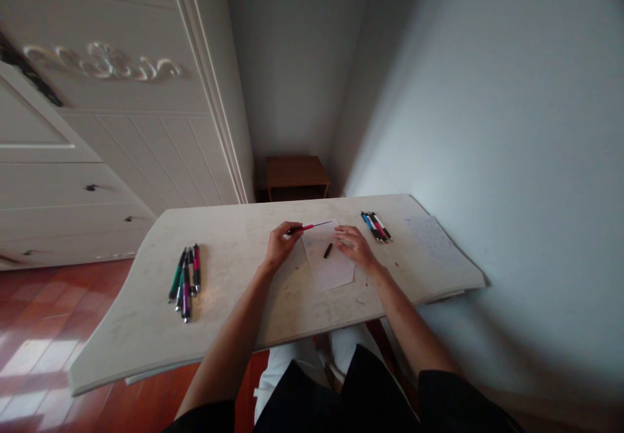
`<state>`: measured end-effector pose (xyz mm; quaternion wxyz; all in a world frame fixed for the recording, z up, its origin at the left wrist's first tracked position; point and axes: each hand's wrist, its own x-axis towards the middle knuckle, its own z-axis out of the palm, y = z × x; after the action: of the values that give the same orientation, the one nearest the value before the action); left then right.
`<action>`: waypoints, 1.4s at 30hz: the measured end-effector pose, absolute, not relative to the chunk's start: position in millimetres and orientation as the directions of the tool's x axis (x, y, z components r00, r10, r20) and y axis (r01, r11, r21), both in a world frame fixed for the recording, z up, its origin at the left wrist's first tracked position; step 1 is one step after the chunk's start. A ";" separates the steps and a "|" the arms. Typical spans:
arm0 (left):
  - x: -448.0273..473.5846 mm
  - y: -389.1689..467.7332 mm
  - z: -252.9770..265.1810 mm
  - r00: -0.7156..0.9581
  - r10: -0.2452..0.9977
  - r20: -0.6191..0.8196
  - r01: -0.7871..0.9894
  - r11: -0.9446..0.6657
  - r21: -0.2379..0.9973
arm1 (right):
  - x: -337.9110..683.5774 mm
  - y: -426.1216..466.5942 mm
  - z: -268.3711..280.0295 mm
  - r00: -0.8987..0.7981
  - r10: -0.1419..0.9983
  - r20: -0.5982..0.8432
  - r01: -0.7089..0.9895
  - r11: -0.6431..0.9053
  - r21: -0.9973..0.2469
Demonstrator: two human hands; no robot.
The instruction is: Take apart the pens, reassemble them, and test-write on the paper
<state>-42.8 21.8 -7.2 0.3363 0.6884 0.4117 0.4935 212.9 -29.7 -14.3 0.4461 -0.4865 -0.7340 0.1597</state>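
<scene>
My left hand [283, 244] is closed around a pink pen [307, 227] with its cap or front part off. A thin dark refill [322, 223] sticks out of the pen toward the right. My right hand [355, 248] rests over the right side of a white paper sheet [331, 274], its fingers stretched out and somewhat apart, close to the refill's tip. Nothing shows in those fingers. Between the hands a small black pen part [328, 250], like a grip sleeve, lies on the paper.
On the white tabletop [234, 277], a cluster of green, purple, black and pink pens [186, 280] lies left. Several blue, pink and white pens [376, 227] lie right, before a handwritten sheet [431, 235]. Behind stand a brown wooden stand [297, 171] and a white cabinet [146, 140].
</scene>
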 end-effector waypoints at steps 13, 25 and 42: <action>-42.3 21.1 -7.2 0.182 0.900 0.396 0.264 -0.432 0.862 | 202.4 -28.3 -20.9 -0.316 0.835 0.451 0.699 0.526 -0.484; -45.5 24.9 -12.9 0.176 0.891 0.419 0.251 -0.453 0.856 | 213.5 -27.0 -15.0 0.107 0.852 0.513 0.526 0.389 -0.756; -43.9 22.9 -13.0 0.258 0.874 0.412 0.284 -0.476 0.832 | 217.9 -28.9 -6.3 0.101 0.854 0.511 0.481 0.408 -0.776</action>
<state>-43.9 22.9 -13.0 0.3205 0.7256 0.3990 0.4600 217.9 -28.9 -6.3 0.5337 -0.5154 -0.6474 0.1746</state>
